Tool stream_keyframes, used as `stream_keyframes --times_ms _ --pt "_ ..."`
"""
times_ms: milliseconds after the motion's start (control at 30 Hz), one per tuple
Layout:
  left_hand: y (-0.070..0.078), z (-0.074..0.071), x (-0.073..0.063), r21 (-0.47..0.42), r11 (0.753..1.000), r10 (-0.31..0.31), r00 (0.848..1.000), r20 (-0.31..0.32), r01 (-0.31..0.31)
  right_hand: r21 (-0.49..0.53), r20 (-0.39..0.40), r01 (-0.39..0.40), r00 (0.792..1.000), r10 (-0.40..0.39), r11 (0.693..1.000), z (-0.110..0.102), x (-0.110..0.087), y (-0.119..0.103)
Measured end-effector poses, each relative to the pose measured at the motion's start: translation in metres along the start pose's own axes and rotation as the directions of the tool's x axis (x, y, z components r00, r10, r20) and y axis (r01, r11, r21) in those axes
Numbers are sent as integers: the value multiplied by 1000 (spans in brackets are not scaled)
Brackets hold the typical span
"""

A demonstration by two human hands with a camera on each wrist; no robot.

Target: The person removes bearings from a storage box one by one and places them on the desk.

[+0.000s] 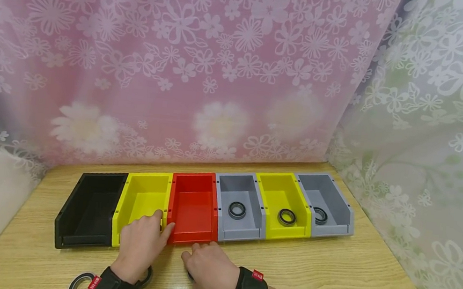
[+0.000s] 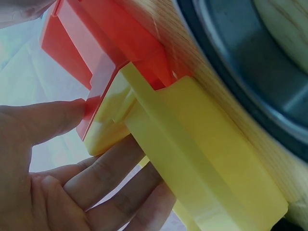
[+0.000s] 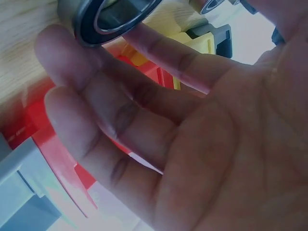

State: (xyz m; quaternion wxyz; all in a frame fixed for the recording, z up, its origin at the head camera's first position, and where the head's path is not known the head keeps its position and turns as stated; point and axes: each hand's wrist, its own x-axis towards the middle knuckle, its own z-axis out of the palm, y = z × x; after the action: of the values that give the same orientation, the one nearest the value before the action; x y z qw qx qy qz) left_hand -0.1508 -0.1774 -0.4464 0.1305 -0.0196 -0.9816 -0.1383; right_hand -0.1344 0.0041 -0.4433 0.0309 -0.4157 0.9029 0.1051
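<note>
My left hand (image 1: 142, 243) reaches over the front of the left yellow bin (image 1: 146, 187). In the left wrist view, its thumb touches the side of the red bin (image 2: 77, 38), while the other fingers extend behind the yellow front wall, their tips hidden. Low over the table in front of the red bin, my right hand (image 1: 211, 272) holds a ball bearing (image 3: 113, 24) at its fingertips, with the thumb out of sight. Two more bearings lie on the table by the left wrist: one bearing (image 1: 80, 285) beside the strap, another bearing (image 1: 146, 278) partly behind it.
A row of bins crosses the wooden table (image 1: 328, 272). A black bin (image 1: 91, 210) stands at the left end. On the right, a grey bin (image 1: 241, 230), a yellow bin (image 1: 281, 192) and another grey bin (image 1: 333, 221) hold one bearing each. Floral curtains hang behind and beside the table.
</note>
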Motion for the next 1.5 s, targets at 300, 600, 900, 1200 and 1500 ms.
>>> stream_keyframes --times_ms 300,600,900,1200,1500 --pt "0 0 0 -2 1000 -6 1000 7 6 45 4 -18 1000 18 999 -13 0 6" --pt "0 0 -1 12 1000 11 1000 -9 -11 214 -161 44 987 -10 976 -57 -7 33" --pt "1 0 0 14 1000 0 1000 18 0 431 -293 -60 934 203 900 -84 -22 73" --pt "3 0 1 6 1000 -9 1000 26 9 519 -301 -121 901 313 846 -84 -35 98" --pt "4 0 0 25 1000 -15 999 30 15 563 -272 -183 880 390 806 -76 -37 119"
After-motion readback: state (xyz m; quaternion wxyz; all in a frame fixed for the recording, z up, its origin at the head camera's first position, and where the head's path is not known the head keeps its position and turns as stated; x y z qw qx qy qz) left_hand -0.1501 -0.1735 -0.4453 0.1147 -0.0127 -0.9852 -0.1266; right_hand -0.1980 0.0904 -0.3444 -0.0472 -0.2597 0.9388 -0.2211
